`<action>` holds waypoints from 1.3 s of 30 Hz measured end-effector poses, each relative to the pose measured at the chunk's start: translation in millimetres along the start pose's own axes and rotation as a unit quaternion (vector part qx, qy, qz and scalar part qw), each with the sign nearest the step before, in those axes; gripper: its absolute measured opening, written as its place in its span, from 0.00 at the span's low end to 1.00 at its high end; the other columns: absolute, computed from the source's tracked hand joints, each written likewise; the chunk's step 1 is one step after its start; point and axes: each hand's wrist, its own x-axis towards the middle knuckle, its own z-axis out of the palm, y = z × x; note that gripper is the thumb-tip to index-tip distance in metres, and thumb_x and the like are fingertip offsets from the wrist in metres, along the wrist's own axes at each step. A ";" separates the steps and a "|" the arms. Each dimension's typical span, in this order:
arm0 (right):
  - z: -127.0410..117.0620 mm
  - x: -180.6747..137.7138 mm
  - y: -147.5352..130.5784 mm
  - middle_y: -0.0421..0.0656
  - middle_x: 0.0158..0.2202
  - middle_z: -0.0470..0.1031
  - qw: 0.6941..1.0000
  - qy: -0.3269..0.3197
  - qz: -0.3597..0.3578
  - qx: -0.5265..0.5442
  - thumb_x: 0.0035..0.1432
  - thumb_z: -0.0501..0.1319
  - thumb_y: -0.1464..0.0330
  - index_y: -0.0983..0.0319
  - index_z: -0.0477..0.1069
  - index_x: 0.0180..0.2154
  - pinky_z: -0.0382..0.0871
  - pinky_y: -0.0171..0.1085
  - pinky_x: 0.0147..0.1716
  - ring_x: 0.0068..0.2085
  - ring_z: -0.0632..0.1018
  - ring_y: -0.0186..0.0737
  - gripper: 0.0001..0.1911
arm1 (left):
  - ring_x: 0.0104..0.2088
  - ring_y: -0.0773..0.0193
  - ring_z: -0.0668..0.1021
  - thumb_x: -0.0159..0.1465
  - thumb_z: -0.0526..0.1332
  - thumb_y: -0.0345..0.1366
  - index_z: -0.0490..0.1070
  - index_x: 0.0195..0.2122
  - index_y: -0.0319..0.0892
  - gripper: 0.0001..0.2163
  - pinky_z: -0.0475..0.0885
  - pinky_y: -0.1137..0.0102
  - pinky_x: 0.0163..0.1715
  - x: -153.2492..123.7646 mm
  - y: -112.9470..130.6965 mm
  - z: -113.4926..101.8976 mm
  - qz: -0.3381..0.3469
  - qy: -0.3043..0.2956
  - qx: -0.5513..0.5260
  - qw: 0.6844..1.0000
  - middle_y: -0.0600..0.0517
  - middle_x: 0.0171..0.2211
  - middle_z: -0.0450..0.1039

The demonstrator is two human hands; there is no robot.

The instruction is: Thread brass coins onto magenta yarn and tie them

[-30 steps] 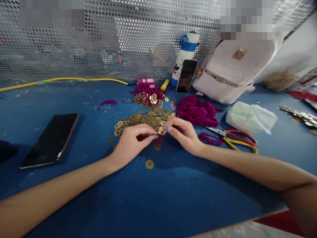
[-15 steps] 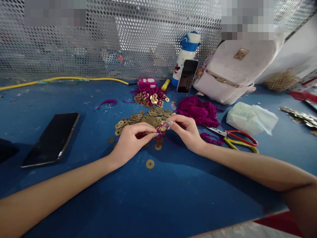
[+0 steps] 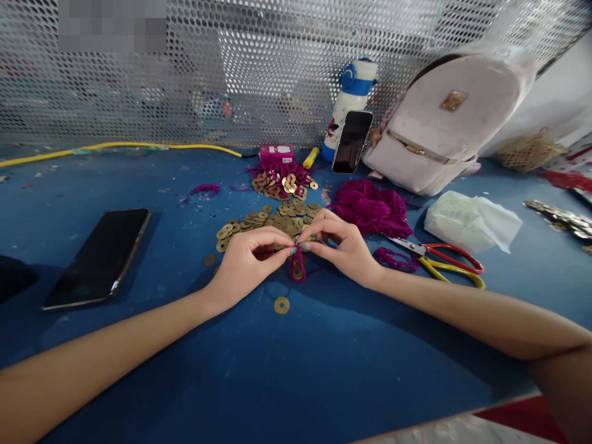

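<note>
My left hand [image 3: 247, 262] and my right hand [image 3: 340, 243] meet fingertip to fingertip over the blue table [image 3: 324, 370], both pinched on a short magenta cord [image 3: 297, 266] that hangs down between them with coins threaded on it. Just behind my fingers lies a heap of brass coins [image 3: 268, 223] with holes in the middle. One loose coin [image 3: 281, 304] lies on the table below my hands. A bundle of magenta cord [image 3: 370, 208] lies to the right of the heap.
Red and yellow scissors [image 3: 444, 262] lie right of my right hand. A dark phone [image 3: 99, 256] lies at the left. At the back stand a second coin pile with cord [image 3: 281, 182], a propped phone [image 3: 351, 142], a bottle [image 3: 352, 92], a pale backpack [image 3: 453, 123] and a white bag [image 3: 469, 221].
My fingertips have drawn closer together and pinched the cord tight. The cord loop that was spread between my hands now hangs down as a short strand.
</note>
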 end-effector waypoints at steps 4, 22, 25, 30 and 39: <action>-0.2 -0.8 -1.0 0.39 0.30 0.67 1.000 -0.002 0.006 0.016 0.59 0.66 0.62 0.59 0.78 0.35 0.63 0.36 0.31 0.32 0.67 0.34 0.07 | 0.33 0.66 0.80 0.61 0.64 0.28 0.79 0.33 0.41 0.04 0.73 0.73 0.33 -0.5 0.6 0.3 -0.001 0.001 -0.002 1.000 0.51 0.34 0.80; 0.7 -1.6 -4.5 0.40 0.31 0.67 0.999 -0.038 -0.034 -0.004 0.57 0.68 0.59 0.60 0.74 0.32 0.62 0.35 0.31 0.32 0.68 0.34 0.11 | 0.33 0.68 0.79 0.61 0.66 0.28 0.79 0.31 0.40 0.03 0.72 0.75 0.36 -0.7 2.0 -1.0 0.012 -0.020 0.002 1.000 0.53 0.32 0.79; 0.4 -1.1 -3.7 0.40 0.31 0.67 0.998 -0.057 -0.013 0.021 0.58 0.66 0.58 0.61 0.73 0.33 0.63 0.36 0.31 0.31 0.68 0.34 0.12 | 0.34 0.67 0.80 0.61 0.66 0.28 0.79 0.31 0.40 0.04 0.73 0.75 0.37 0.9 0.8 -1.0 0.010 -0.025 -0.009 1.000 0.52 0.32 0.80; 1.4 -1.1 -4.1 0.39 0.30 0.65 0.991 -0.087 0.056 0.089 0.60 0.65 0.58 0.62 0.69 0.34 0.61 0.34 0.29 0.29 0.66 0.32 0.14 | 0.35 0.67 0.80 0.62 0.65 0.26 0.80 0.33 0.40 0.05 0.74 0.75 0.38 1.6 0.1 -0.7 0.009 -0.021 -0.008 1.000 0.52 0.34 0.81; -9.9 -2.1 -21.0 0.36 0.21 0.60 0.971 -0.191 0.063 0.132 0.66 0.57 0.61 0.62 0.62 0.23 0.52 0.33 0.22 0.22 0.60 0.28 0.20 | 0.36 0.65 0.81 0.63 0.64 0.28 0.80 0.35 0.40 0.05 0.74 0.74 0.39 0.5 0.2 -0.9 -0.007 -0.009 0.017 1.000 0.51 0.36 0.81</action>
